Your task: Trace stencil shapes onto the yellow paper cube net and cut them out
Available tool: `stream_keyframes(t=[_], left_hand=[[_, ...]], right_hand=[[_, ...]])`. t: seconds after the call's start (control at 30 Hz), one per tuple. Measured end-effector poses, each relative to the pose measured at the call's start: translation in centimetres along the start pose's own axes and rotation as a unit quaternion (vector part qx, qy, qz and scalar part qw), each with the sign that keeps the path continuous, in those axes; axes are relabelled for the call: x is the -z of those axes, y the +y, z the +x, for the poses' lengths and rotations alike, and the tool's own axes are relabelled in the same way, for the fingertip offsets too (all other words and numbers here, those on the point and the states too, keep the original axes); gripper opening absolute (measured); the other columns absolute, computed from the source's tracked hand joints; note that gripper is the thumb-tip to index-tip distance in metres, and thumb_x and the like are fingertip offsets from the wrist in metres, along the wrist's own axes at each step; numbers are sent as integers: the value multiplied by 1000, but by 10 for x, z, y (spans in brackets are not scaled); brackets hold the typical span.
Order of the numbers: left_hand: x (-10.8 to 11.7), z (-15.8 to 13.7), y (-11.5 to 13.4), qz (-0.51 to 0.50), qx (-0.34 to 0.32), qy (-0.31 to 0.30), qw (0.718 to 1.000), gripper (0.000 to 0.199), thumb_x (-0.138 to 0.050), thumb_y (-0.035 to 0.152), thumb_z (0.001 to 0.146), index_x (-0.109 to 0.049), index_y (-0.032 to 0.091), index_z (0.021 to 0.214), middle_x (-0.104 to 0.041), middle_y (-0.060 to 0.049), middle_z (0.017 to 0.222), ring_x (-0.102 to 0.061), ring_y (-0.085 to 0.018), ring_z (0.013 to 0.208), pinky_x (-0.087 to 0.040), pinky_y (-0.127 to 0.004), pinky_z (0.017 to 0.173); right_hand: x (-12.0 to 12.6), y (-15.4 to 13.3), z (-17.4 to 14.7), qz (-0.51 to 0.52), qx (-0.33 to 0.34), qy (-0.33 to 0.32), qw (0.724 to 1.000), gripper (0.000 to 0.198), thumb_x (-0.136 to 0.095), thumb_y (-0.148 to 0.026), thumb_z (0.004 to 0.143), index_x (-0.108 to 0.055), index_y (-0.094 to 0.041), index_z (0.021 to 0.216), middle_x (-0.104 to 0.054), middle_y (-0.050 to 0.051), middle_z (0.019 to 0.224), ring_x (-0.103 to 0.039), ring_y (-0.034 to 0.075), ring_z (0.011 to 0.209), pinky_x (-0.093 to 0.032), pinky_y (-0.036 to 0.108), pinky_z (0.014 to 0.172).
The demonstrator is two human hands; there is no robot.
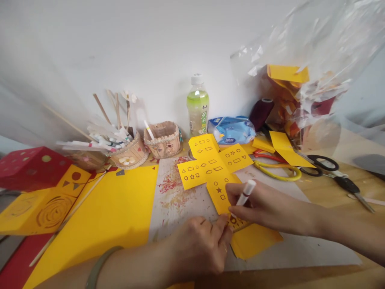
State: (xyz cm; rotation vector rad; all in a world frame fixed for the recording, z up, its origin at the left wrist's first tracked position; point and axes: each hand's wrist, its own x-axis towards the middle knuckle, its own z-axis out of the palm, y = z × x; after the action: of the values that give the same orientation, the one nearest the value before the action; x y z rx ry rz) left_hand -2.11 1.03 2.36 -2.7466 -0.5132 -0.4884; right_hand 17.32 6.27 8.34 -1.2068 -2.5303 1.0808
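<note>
A cross-shaped yellow paper cut-out (200, 176) lies in front of me, its panels covered with small dark outlines of stars, squares, circles and triangles. My right hand (252, 204) grips a white marker (246, 192), its tip down at the lower panel among densely packed small shapes. My left hand (204, 241) is closed at that panel's left edge, fingertips pressed together on it just beside the marker tip. Whether a separate stencil lies under the fingers I cannot tell. Plain yellow paper (255, 241) shows below the panel.
Behind stand a drink bottle (197, 106), a blue tissue pack (232, 129) and stick-covered holders (164, 142) with markers. Scissors (343, 176) lie right, near a plastic bag (325, 52) of scraps. Left are a yellow sheet (120, 208) and a red spotted box (39, 164).
</note>
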Motion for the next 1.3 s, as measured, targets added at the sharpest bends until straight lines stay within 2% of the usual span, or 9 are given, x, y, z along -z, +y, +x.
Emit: stream_keyframes(t=[0.13, 0.2, 0.4, 0.63, 0.83, 1.13, 1.3], left_hand=[[-1, 0, -1, 5, -6, 7, 1000, 24, -43, 8, 87, -64, 4, 98, -70, -19, 99, -64, -16, 54, -45, -25, 39], [-1, 0, 0, 6, -8, 2, 1000, 23, -45, 9, 86, -64, 4, 98, -70, -20, 100, -64, -16, 54, -45, -24, 39], [-3, -2, 1, 18, -19, -20, 999, 26, -45, 12, 87, -63, 3, 103, -69, -21, 102, -64, -15, 55, -46, -23, 41], [-2, 0, 2, -3, -2, 17, 1000, 32, -36, 7, 86, -65, 3, 99, -70, -21, 97, -63, -17, 52, -45, -25, 39], [-2, 1, 1, 1, -5, 14, 1000, 31, -37, 8, 87, -66, 4, 98, -70, -22, 97, -64, -18, 52, -46, -26, 39], [1, 3, 1, -3, -5, 14, 1000, 33, -36, 7, 86, -66, 2, 99, -70, -23, 97, -64, -18, 52, -46, -26, 38], [1, 3, 1, -9, -5, 16, 1000, 33, -37, 7, 85, -67, 3, 98, -70, -21, 98, -64, -19, 51, -46, -26, 37]], right_hand=[[4, 10, -16, 67, -18, 142, 987, 21, -50, -32, 81, -43, -21, 64, -44, -4, 60, -42, 11, 54, -36, 23, 48], [2, 15, -25, 56, -23, 182, 981, 21, -50, -34, 82, -47, -21, 66, -47, -3, 60, -44, 11, 54, -37, 23, 47], [-15, 27, -39, -9, 2, 119, 993, 16, -51, -21, 82, -47, -21, 66, -54, -3, 58, -47, 10, 51, -36, 20, 46], [-20, 29, -37, -45, 45, 119, 991, 17, -47, -17, 84, -45, -21, 67, -53, -3, 59, -48, 9, 51, -35, 20, 46], [-18, 27, -35, -54, 60, 111, 991, 20, -45, -18, 87, -46, -21, 67, -52, -3, 59, -48, 9, 51, -35, 21, 47], [-15, 24, -36, -13, 3, 48, 999, 21, -42, -25, 89, -44, -21, 68, -55, -2, 62, -50, 11, 56, -37, 23, 51], [-10, 22, -31, 11, -24, 9, 1000, 19, -44, -22, 86, -41, -21, 67, -49, -4, 60, -44, 10, 53, -32, 23, 49]])
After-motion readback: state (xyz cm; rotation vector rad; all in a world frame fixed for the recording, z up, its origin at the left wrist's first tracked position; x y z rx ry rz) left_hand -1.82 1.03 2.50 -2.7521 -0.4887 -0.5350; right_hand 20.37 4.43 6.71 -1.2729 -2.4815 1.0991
